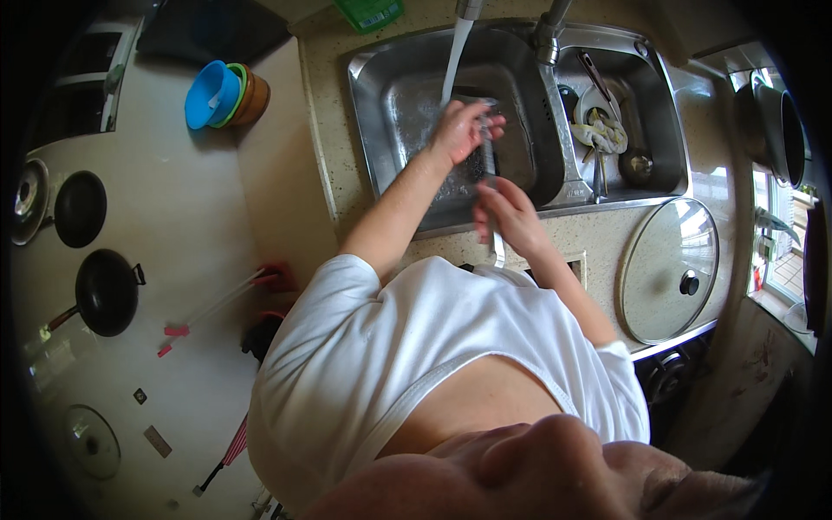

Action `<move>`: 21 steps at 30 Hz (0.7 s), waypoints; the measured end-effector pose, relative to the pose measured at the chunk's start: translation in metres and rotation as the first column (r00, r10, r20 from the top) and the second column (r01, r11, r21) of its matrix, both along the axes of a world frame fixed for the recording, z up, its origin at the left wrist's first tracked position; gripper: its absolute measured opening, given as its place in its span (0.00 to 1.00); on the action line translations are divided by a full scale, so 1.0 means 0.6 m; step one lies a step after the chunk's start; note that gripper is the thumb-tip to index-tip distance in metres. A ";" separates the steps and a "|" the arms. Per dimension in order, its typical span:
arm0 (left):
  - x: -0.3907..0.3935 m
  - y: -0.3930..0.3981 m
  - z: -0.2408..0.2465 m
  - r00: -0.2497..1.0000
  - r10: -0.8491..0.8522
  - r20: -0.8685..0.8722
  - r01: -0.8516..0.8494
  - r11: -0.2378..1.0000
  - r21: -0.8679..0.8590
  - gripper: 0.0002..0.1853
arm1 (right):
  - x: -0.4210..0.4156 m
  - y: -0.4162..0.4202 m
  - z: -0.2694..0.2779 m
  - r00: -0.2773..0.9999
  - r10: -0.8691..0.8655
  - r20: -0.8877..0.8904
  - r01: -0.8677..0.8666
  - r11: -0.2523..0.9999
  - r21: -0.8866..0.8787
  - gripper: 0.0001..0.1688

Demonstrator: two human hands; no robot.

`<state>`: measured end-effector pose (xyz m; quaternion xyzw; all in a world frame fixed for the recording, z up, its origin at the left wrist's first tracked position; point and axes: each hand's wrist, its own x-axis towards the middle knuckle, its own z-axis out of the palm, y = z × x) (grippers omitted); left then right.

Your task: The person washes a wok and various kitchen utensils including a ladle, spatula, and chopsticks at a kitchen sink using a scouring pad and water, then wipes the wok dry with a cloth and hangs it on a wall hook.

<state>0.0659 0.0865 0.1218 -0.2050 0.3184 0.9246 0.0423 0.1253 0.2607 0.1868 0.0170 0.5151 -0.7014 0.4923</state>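
Observation:
My left hand (458,133) is over the large basin of a stainless-steel sink (403,84), its fingers around the far part of a long metal utensil (489,153). Closer to my body, my right hand (513,214) grips the same utensil at its handle; the fingers are blurred. The handle's end sticks out toward my shirt beyond the sink's front edge. Blur and my fingers hide the far end, so its exact kind is unclear. Water (456,58) runs from the faucet (469,9) into the basin, just beyond my left hand.
The smaller basin (673,130) holds a wet cloth (601,135), a ladle (636,166) and other utensils. A glass pot lid (663,273) lies on the counter at right, near a gas burner (669,370). Several pans, including a wok (107,292), hang at left near stacked basins (211,94).

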 end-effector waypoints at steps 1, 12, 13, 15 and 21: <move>-0.001 -0.035 -0.007 0.997 0.035 0.065 -0.036 0.999 0.011 0.11 | 0.000 -0.031 0.006 0.996 0.076 -0.052 -0.078 0.997 -0.027 0.15; 0.139 -0.112 0.019 0.934 -0.248 0.257 0.331 0.873 -0.358 0.10 | -0.115 -0.118 -0.254 -0.006 0.945 -0.326 -0.131 0.323 0.937 0.22; 0.143 -0.097 0.028 0.929 -0.277 0.246 0.355 0.857 -0.374 0.13 | -0.120 -0.119 -0.311 0.106 0.937 -0.333 -0.112 0.344 0.932 0.21; 0.154 -0.078 0.037 0.922 -0.322 0.216 0.380 0.860 -0.341 0.20 | -0.147 -0.113 -0.379 0.131 0.921 -0.367 -0.082 0.379 0.922 0.18; 0.174 -0.048 0.036 0.941 -0.266 0.210 0.323 0.892 -0.316 0.26 | -0.211 -0.077 -0.224 0.573 0.373 -0.730 0.053 0.872 0.487 0.19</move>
